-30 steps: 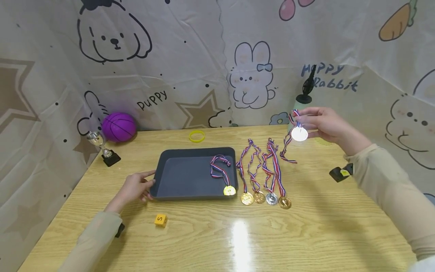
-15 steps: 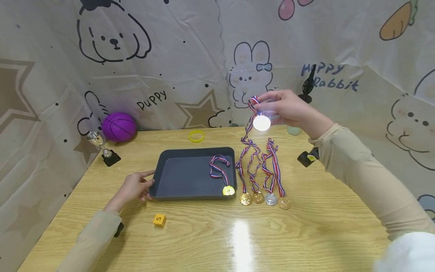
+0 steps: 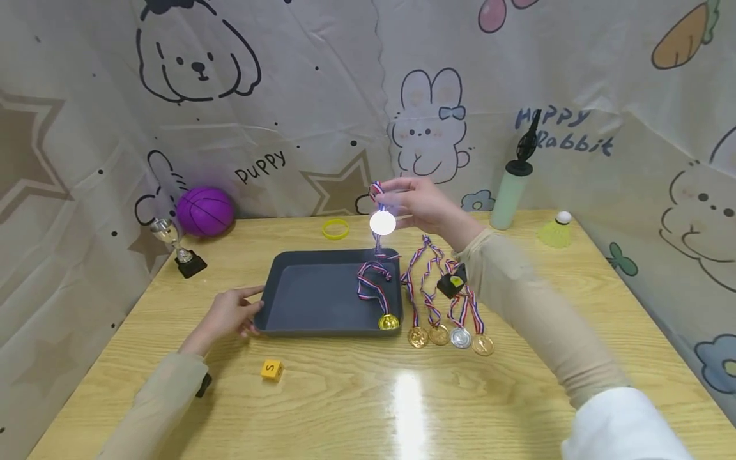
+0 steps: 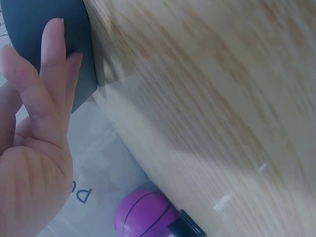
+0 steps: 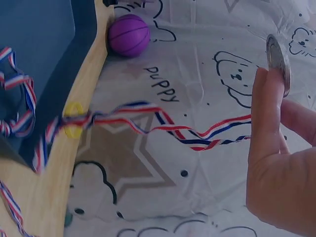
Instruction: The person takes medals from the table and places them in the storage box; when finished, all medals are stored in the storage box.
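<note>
My right hand (image 3: 422, 203) pinches a silver medal (image 5: 279, 64) near the top of its ribbon, above the tray's back right corner. In the head view glare whitens the disc. Its red, white and blue ribbon (image 5: 197, 138) trails down to the tray's edge. On the dark grey tray (image 3: 310, 300) lies a gold medal (image 3: 388, 322), its ribbon looped behind it. My left hand (image 3: 230, 314) rests against the tray's left side with its fingers (image 4: 53, 54) fairly straight. Right of the tray, several gold and silver medals (image 3: 439, 335) lie in a row, ribbons pointing back.
A yellow letter cube (image 3: 272, 370) lies in front of the tray, a yellow ring (image 3: 335, 229) behind it. Back left are a trophy (image 3: 179, 249) and a purple ball (image 3: 206, 212). Back right stand a green bottle (image 3: 510, 195) and a shuttlecock (image 3: 555, 231).
My right hand has carried the silver medal leftward, from beside the bottle across the row of medals to above the tray's back right corner. My left hand has stayed at the tray.
</note>
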A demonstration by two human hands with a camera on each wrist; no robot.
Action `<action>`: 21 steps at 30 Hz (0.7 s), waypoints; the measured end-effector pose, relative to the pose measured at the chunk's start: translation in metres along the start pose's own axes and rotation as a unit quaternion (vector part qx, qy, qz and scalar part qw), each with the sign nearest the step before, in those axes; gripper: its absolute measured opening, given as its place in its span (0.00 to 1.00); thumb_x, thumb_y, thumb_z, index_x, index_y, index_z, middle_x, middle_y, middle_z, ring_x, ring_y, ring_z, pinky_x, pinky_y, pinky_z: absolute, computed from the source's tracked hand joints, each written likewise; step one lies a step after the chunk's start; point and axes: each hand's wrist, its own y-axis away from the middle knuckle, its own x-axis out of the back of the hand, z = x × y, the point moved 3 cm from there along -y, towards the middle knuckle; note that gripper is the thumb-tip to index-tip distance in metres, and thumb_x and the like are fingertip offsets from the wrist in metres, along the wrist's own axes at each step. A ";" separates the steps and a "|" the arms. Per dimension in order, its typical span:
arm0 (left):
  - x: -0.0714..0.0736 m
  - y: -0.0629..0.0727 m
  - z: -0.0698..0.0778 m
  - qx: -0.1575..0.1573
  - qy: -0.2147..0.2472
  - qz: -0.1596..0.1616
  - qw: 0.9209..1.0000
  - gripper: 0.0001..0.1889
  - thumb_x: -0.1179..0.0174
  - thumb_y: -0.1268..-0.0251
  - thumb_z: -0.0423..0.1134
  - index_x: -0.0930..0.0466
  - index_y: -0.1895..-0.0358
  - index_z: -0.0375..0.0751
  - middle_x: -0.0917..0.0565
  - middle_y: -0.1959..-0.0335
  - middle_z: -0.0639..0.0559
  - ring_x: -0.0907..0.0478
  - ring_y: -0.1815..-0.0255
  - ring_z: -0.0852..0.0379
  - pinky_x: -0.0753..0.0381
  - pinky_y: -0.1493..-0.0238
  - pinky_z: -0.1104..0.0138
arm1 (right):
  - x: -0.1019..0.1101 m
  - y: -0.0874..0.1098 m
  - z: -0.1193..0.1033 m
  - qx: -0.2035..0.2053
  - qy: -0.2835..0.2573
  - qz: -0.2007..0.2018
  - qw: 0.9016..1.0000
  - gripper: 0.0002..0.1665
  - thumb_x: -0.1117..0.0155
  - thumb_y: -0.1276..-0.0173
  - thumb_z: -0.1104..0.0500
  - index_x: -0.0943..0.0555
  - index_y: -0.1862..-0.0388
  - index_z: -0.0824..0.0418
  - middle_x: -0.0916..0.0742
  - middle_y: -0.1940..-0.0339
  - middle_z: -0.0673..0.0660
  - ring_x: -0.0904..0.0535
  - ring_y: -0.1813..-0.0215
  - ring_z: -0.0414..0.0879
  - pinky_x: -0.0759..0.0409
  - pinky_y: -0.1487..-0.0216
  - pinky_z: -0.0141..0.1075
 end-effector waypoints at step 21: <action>0.000 0.001 0.001 -0.005 -0.005 0.002 1.000 0.26 0.47 0.29 0.33 0.37 0.30 0.31 0.16 0.75 0.43 0.18 0.84 0.52 0.15 0.82 0.61 | -0.042 -0.024 0.125 -0.054 0.037 0.035 0.997 0.13 0.38 0.33 0.66 0.23 0.51 0.70 0.14 0.59 0.59 0.17 0.70 0.39 0.15 0.74 0.29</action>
